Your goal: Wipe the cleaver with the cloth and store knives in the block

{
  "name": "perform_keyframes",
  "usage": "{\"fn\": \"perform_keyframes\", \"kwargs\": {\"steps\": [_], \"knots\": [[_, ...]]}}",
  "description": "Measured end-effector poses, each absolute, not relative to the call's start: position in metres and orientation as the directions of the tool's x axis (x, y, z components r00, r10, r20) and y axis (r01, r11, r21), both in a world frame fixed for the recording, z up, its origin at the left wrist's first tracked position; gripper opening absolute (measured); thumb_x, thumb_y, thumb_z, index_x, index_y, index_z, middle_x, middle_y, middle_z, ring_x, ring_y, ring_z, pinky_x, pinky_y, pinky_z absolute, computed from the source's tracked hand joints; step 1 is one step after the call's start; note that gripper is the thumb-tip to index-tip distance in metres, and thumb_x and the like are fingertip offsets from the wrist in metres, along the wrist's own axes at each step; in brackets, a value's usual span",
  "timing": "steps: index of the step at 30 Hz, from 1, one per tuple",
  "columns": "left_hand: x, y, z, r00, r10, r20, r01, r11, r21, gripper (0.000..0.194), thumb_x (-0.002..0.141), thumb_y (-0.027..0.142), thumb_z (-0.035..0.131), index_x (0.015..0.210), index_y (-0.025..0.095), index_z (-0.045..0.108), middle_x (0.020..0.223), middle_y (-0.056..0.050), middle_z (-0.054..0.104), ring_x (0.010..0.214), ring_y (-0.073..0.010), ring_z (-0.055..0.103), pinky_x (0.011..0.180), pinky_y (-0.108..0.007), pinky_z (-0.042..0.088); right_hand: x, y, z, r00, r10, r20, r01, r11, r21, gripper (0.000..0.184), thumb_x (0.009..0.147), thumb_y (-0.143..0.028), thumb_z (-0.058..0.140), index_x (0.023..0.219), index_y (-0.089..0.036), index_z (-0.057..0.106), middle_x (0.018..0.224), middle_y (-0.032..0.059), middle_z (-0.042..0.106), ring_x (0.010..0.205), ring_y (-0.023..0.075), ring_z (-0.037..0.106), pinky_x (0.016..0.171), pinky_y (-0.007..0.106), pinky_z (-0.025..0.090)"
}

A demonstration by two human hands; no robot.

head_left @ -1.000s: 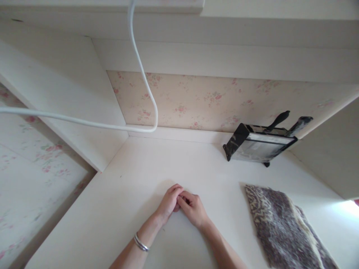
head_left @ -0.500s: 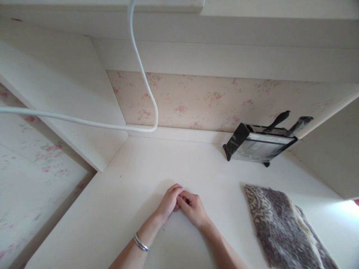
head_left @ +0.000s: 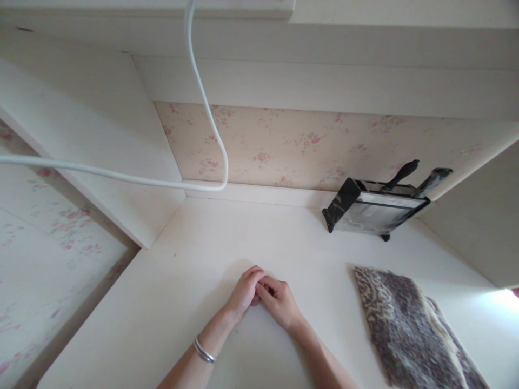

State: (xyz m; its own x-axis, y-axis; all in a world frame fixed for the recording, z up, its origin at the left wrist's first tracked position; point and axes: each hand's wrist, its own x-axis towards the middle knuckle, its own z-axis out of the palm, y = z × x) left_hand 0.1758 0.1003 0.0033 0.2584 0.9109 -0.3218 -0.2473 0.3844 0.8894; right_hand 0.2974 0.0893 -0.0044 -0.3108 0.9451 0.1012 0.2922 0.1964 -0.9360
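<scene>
My left hand (head_left: pixel 244 292) and my right hand (head_left: pixel 279 300) rest together on the white tabletop (head_left: pixel 243 232), fingertips meeting in the middle. Both have their fingers curled in and closed, and no object shows in either one. Part of the fingers is hidden where the hands overlap. A silver bangle (head_left: pixel 204 350) circles my left wrist. To the right of my hands lies a folded brown and cream patterned cloth (head_left: pixel 409 324), apart from them.
A black-framed knife block (head_left: pixel 381 213) with clear sides and two black handles stands at the back right. A white cable (head_left: pixel 214 124) hangs in front at the upper left. White panels (head_left: pixel 93 119) enclose the sides, and floral wallpaper (head_left: pixel 284 146) covers the back.
</scene>
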Motion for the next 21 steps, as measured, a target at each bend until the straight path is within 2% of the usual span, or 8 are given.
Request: {"fn": "perform_keyframes", "kwargs": {"steps": [5, 8, 10, 12, 14, 16, 21], "knots": [[0.178, 0.101, 0.004, 0.232, 0.918, -0.323, -0.182, 0.367, 0.912, 0.025, 0.078, 0.042, 0.052, 0.068, 0.021, 0.042, 0.053, 0.008, 0.036, 0.041, -0.0061, 0.027, 0.036, -0.020, 0.015, 0.295, 0.087, 0.000, -0.290, 0.955, 0.067, 0.282, 0.151, -0.947, 0.023, 0.089, -0.033, 0.049, 0.089, -0.020, 0.068, 0.065, -0.0020, 0.060, 0.058, 0.0125, 0.051, 0.057, 0.023, 0.037], [0.180, 0.100, 0.006, 0.224, 0.918, -0.327, -0.151, 0.364, 0.919, 0.025, 0.078, 0.042, 0.053, 0.068, 0.021, 0.044, 0.052, 0.008, 0.034, 0.040, -0.0061, 0.027, 0.037, -0.020, 0.016, 0.298, 0.083, 0.007, -0.302, 0.953, 0.015, 0.194, 0.077, -0.978, 0.026, 0.089, -0.035, 0.049, 0.079, -0.019, 0.067, 0.066, -0.0010, 0.061, 0.062, 0.0133, 0.053, 0.059, 0.024, 0.038], [0.181, 0.099, 0.008, 0.224, 0.915, -0.336, -0.122, 0.368, 0.922, 0.026, 0.078, 0.042, 0.054, 0.068, 0.020, 0.046, 0.051, 0.008, 0.032, 0.040, -0.0060, 0.027, 0.037, -0.021, 0.016, 0.306, 0.079, 0.012, -0.300, 0.952, -0.064, 0.148, -0.019, -0.989, 0.031, 0.088, -0.040, 0.050, 0.073, -0.019, 0.066, 0.060, -0.0022, 0.056, 0.056, 0.0118, 0.047, 0.054, 0.024, 0.034], [0.181, 0.100, 0.010, 0.228, 0.907, -0.354, -0.090, 0.381, 0.920, 0.025, 0.078, 0.043, 0.053, 0.069, 0.020, 0.047, 0.049, 0.009, 0.030, 0.039, -0.0058, 0.024, 0.037, -0.021, 0.015, 0.323, 0.075, 0.016, -0.258, 0.953, -0.161, 0.125, -0.132, -0.983, 0.032, 0.086, -0.046, 0.053, 0.077, -0.018, 0.067, 0.053, -0.0044, 0.046, 0.049, 0.0100, 0.038, 0.048, 0.024, 0.028], [0.180, 0.102, 0.013, 0.235, 0.898, -0.372, -0.055, 0.395, 0.917, 0.024, 0.079, 0.044, 0.051, 0.071, 0.021, 0.047, 0.049, 0.010, 0.027, 0.038, -0.0057, 0.021, 0.037, -0.021, 0.014, 0.349, 0.074, 0.019, -0.173, 0.960, -0.220, 0.100, -0.205, -0.974, 0.034, 0.083, -0.050, 0.058, 0.083, -0.017, 0.067, 0.049, -0.0060, 0.041, 0.046, 0.0090, 0.033, 0.045, 0.024, 0.024], [0.180, 0.107, 0.018, 0.254, 0.889, -0.380, -0.011, 0.396, 0.918, 0.024, 0.079, 0.043, 0.050, 0.072, 0.021, 0.047, 0.049, 0.010, 0.028, 0.038, -0.0056, 0.020, 0.037, -0.021, 0.013, 0.384, 0.079, 0.024, -0.056, 0.974, -0.219, 0.068, -0.216, -0.974, 0.035, 0.079, -0.051, 0.063, 0.082, -0.016, 0.067, 0.048, -0.0063, 0.041, 0.045, 0.0083, 0.032, 0.044, 0.023, 0.024], [0.198, 0.137, 0.046, 0.344, 0.889, -0.303, 0.088, 0.291, 0.953, 0.019, 0.075, 0.037, 0.054, 0.071, 0.019, 0.054, 0.058, 0.005, 0.044, 0.042, -0.0055, 0.030, 0.039, -0.021, 0.018, 0.493, 0.118, 0.049, 0.339, 0.933, -0.120, -0.095, -0.093, -0.991, 0.032, 0.078, -0.050, 0.064, 0.075, -0.019, 0.059, 0.048, -0.0065, 0.040, 0.041, 0.0075, 0.035, 0.038, 0.021, 0.027]]}}
